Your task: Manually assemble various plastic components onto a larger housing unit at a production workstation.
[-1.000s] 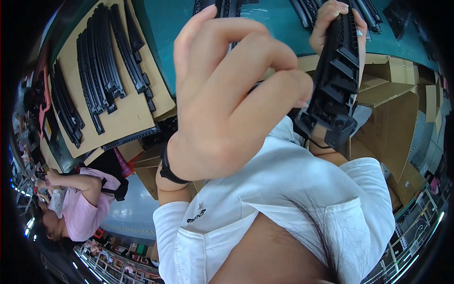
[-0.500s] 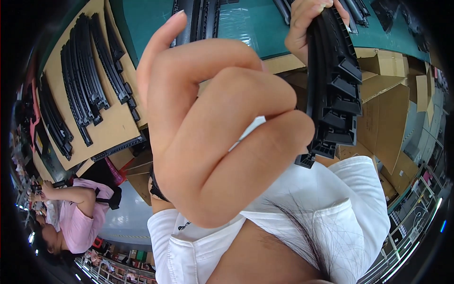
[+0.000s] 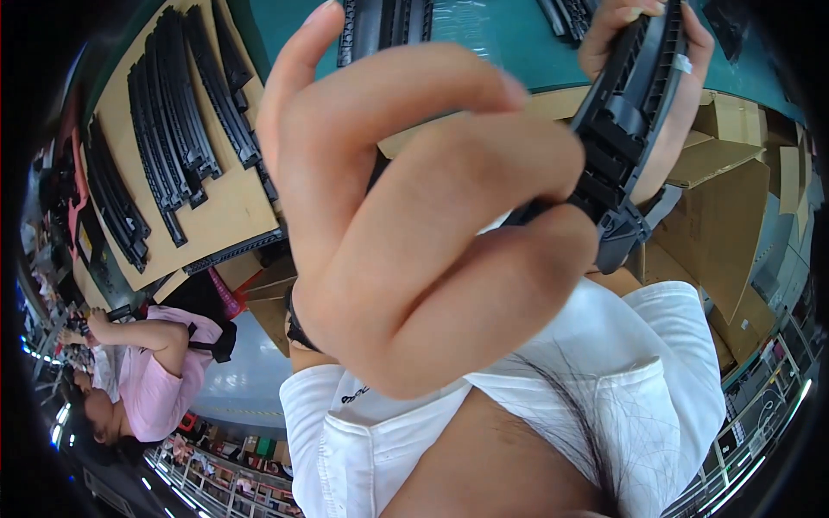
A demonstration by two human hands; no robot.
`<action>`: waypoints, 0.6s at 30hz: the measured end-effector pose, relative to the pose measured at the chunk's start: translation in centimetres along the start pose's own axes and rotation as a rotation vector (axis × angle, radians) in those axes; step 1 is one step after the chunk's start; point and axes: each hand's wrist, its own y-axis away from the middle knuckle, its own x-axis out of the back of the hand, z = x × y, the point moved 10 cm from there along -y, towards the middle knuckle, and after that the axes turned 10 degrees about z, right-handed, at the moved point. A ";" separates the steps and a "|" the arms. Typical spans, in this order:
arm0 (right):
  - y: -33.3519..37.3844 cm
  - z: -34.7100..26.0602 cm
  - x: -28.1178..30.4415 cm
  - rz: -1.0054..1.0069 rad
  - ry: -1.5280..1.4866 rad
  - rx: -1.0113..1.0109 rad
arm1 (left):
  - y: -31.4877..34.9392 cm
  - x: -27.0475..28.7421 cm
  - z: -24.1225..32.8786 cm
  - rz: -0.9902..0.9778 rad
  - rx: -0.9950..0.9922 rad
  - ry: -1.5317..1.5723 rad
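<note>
Brown cardboard sheet (image 3: 233, 210) at left: black strips (image 3: 173, 112) lie in rows on it, lower ends toward its near edge. Left hand (image 3: 423, 216) next, fingers curled, in front of the lower end of a black part (image 3: 617, 147); contact is hidden, so I can't tell if it grips anything. Right hand (image 3: 604, 39) I read as clamped on that part's upper end, raised in front of the green bench (image 3: 501, 26), near edge. Progress, my guess: this piece is mid-handling, not set down; whether any strips are finished, can't tell.
</note>
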 end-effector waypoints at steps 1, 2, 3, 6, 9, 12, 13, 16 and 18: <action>0.0 -0.1 0.0 0.002 -0.007 0.006 | 0.0 0.4 -1.4 0.101 0.149 0.129; 0.3 0.5 -0.6 -0.004 0.005 -0.025 | -0.2 1.1 -2.1 0.204 0.303 0.241; 0.6 1.0 -1.2 -0.010 0.018 -0.059 | -0.1 1.6 -2.8 0.310 0.458 0.350; 0.8 0.7 -0.9 -0.022 0.038 -0.075 | 2.1 -1.7 -4.4 0.619 0.912 0.725; 0.9 1.0 -0.9 -0.031 0.055 -0.102 | 2.2 -2.1 -5.2 0.596 0.895 0.709; 1.2 0.9 -1.3 -0.061 0.193 -0.085 | 2.1 -2.5 -5.3 0.570 0.865 0.690; 1.2 1.0 -1.3 -0.059 0.189 -0.088 | 2.0 -2.9 -5.1 0.562 0.856 0.681; 1.2 0.7 -1.8 -0.088 0.244 -0.042 | 1.7 -3.7 -4.8 0.536 0.824 0.657; 1.3 0.6 -1.9 -0.085 0.239 -0.039 | 1.7 -3.4 -4.9 0.519 0.803 0.646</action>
